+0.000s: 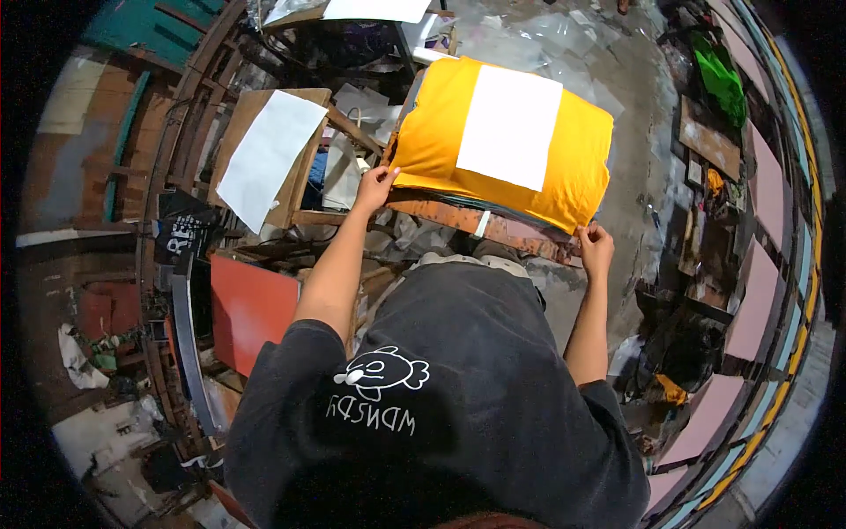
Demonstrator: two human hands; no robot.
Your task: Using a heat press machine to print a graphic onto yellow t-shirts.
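A yellow cloth (432,115) lies over a stack of folded fabric on a low wooden bench (441,210) in front of me. On top of it rests a white rectangular sheet (511,128). My left hand (376,188) is closed, fingertips pinching the cloth's near left corner. At the near right corner, my right hand (597,249) also pinches the cloth's edge between thumb and fingers. The layers beneath the cloth are mostly hidden; only thin dark edges show along the near side.
To the left, another white sheet (271,159) lies on a wooden stool (231,132). A red-orange panel (253,309) stands nearer me. Several pink panels (767,189) line a long rack at the right, with a green bag (718,79) by it. Plastic scraps litter the floor beyond the bench.
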